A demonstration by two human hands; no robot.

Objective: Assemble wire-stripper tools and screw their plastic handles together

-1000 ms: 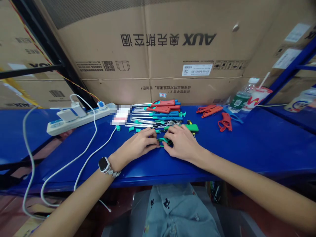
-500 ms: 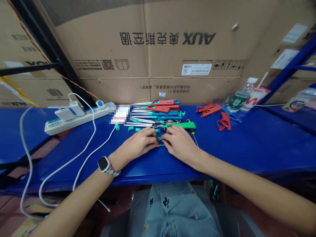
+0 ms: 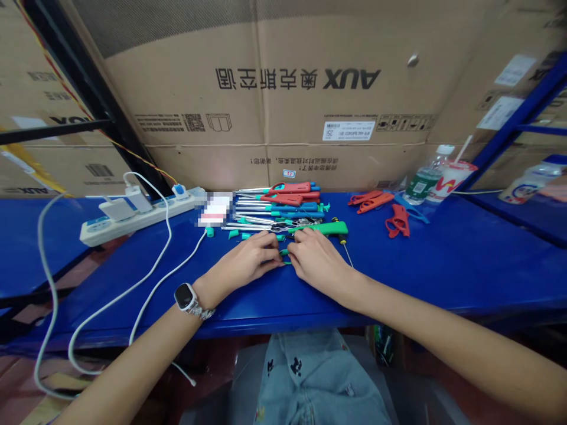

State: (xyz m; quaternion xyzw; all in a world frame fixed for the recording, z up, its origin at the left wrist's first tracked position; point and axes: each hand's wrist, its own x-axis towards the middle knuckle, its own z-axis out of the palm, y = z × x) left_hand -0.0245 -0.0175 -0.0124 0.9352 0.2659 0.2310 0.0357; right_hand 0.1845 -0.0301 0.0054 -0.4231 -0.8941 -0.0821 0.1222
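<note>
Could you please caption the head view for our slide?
Left hand and right hand holding a small green part, blue table below.

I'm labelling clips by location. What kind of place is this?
Probably a small workshop or storeroom bench: a blue metal tabletop holds rows of lighter-like tools, with a power strip alongside and large air-conditioner cartons standing behind.

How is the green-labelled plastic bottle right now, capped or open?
Capped: a white cap sits on top of the green-labelled plastic bottle.
</note>
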